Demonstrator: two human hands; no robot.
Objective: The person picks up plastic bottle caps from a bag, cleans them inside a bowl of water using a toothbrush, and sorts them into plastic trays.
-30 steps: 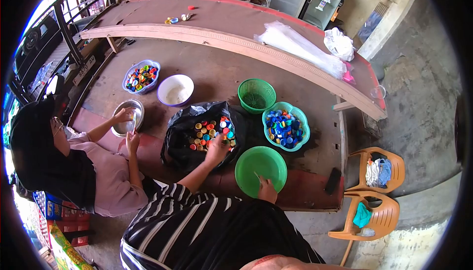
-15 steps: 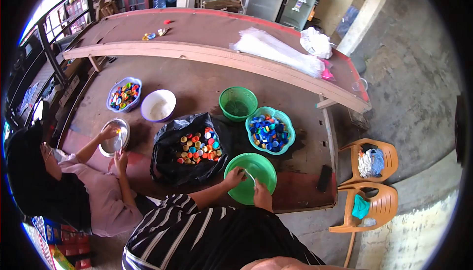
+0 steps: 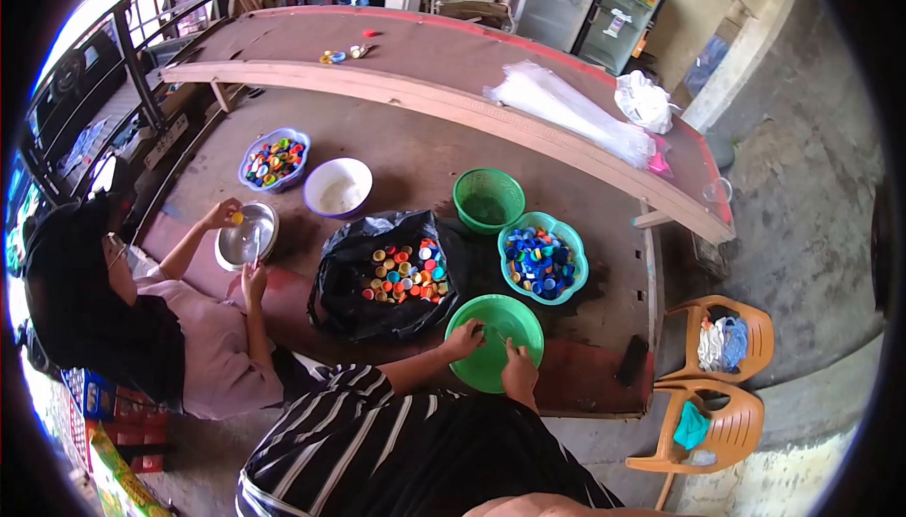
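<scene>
Over the left side of a green basin (image 3: 491, 375) is my left hand (image 3: 465, 338), its fingers pinched together on something too small to make out. My right hand (image 3: 518, 371) is closed around a thin tool at the basin's right side. Behind the basin stands a scalloped turquoise bowl (image 3: 576, 283) of mostly blue caps. To the left, a black plastic bag (image 3: 344, 305) lies open with caps of several colours inside. A green basket (image 3: 489, 198) stands beyond the bag and the turquoise bowl.
At the left a co-worker (image 3: 222, 352) holds a yellow cap and a tool over a metal bowl (image 3: 267, 225). Farther back are a white bowl (image 3: 338, 187) and a lilac bowl (image 3: 274, 158) of caps. A dark phone-like object (image 3: 632, 360) lies near the table's right edge. Orange chairs (image 3: 755, 338) stand right.
The camera view has shifted, so the table things sit farther right. My hands are farther apart over the basin, and the pale strip between them no longer shows.
</scene>
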